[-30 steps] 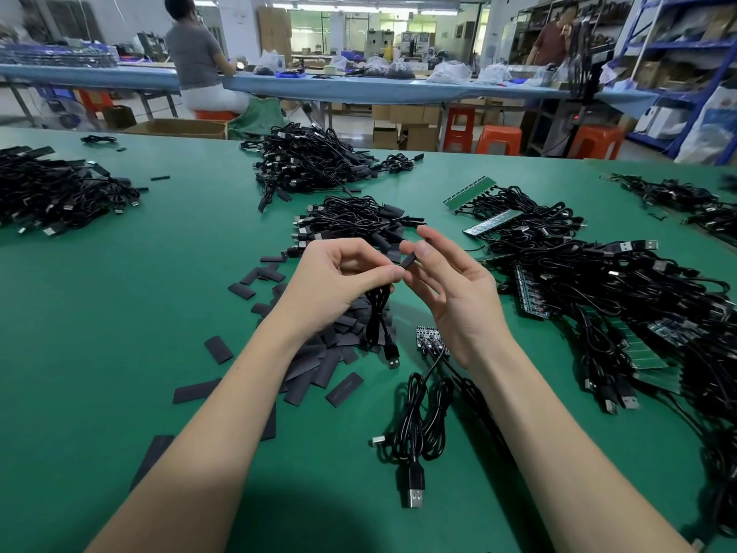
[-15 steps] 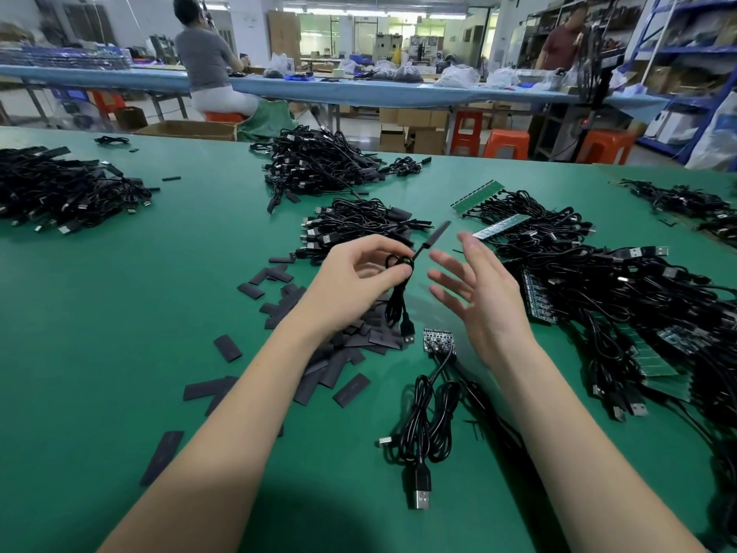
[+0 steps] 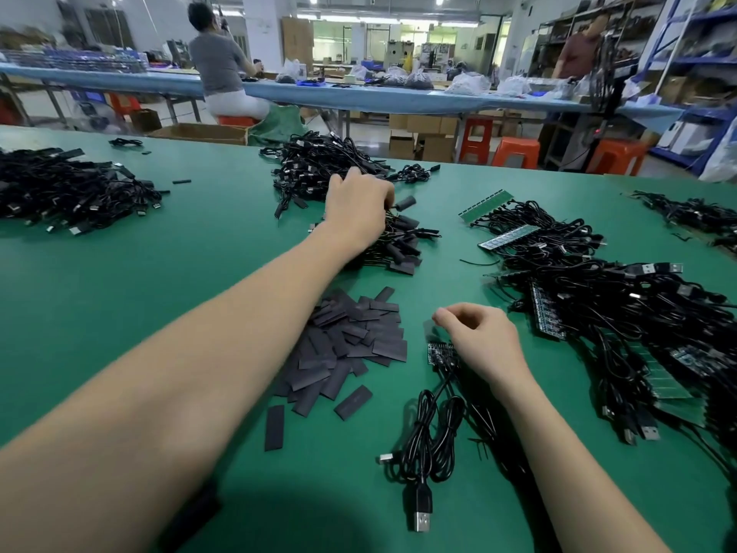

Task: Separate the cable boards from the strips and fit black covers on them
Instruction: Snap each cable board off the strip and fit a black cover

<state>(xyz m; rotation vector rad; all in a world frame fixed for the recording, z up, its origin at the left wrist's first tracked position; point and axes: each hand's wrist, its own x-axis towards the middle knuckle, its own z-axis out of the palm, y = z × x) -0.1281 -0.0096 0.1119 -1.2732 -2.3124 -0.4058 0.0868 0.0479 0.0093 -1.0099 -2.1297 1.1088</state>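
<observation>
while left hand point(image 3: 359, 209) reaches into covered cables point(image 3: 399, 241), grip hidden | right hand point(image 3: 484, 341) loosely curled, empty, beside cable board point(image 3: 438, 355)

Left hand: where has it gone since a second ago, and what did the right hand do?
The left hand carried the covered cable away from the body to the finished pile and rests there. The right hand let go and dropped beside the bare board, fingers loosely curled, holding nothing. The black covers and the coiled cable stayed put.
</observation>
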